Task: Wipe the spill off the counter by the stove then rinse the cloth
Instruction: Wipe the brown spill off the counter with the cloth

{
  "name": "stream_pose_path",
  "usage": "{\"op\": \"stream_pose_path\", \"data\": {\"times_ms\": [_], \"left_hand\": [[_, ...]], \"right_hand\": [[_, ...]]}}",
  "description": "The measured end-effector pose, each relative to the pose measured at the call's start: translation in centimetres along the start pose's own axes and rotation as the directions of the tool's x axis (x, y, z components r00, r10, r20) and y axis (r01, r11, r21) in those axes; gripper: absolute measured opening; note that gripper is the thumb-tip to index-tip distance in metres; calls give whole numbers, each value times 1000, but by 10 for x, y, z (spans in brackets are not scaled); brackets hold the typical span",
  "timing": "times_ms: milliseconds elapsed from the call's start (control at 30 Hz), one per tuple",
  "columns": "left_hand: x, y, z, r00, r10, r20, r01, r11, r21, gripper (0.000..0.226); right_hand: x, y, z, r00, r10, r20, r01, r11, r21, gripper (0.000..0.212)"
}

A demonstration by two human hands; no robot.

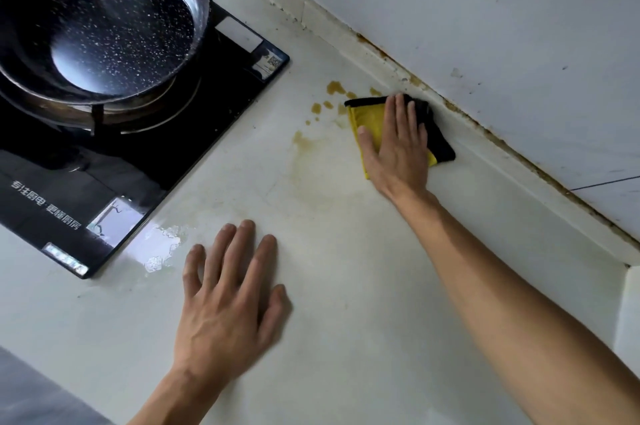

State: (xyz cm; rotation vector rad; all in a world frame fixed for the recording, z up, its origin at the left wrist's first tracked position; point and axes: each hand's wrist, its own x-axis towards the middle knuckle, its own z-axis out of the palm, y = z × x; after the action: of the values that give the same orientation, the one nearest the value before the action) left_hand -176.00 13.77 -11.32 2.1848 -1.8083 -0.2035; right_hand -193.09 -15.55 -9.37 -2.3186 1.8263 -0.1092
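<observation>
Right hand (394, 147) flat and open, palm down, pressing on the cloth (367, 119) at the back of the counter (346, 303), hard against the wall strip (491, 161). No grip on it, only pressure from palm and spread fingers. Left hand (228, 300) also flat and open, holding nothing, resting on bare counter well nearer the body, seemingly as a brace.

Cloth folded into a small pad, yellow face toward the thumb, black layer showing past the fingertips and along the little-finger side. Spill (334, 88): brown drops just beyond and to the thumb side of the right hand, touching the cloth's far corner; a paler smear (304, 161) between the right hand and the stove (145, 133). A patch of clear wet (162, 248) just beyond the left hand's thumb side, at the stove's corner. Pan (104, 19) on the burner, well apart from both hands.

Wiping under way, drops not yet taken up, rinsing yet to come.

Cloth likely soft, light, limp, probably microfibre; apt to unfold or bunch if pushed from one edge. Best driven with the flat palm over its middle, fingers spread to keep the folds down. For lifting, a pinch across the folded stack near the wrist-side edge should keep the layers together. Heavier and drippy once soaked.
</observation>
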Motion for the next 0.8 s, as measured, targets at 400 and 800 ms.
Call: {"op": "stream_pose_path", "data": {"times_ms": [400,800], "left_hand": [[-1,-1,0,1000,12,-17,-12,1000,-7,64],[-1,-2,0,999,16,-33,-16,1000,-5,63]], "right_hand": [[5,23,-4,889,-445,108,449,893,-16,78],[-12,-64,19,794,-601,89,607,792,-64,76]]}}
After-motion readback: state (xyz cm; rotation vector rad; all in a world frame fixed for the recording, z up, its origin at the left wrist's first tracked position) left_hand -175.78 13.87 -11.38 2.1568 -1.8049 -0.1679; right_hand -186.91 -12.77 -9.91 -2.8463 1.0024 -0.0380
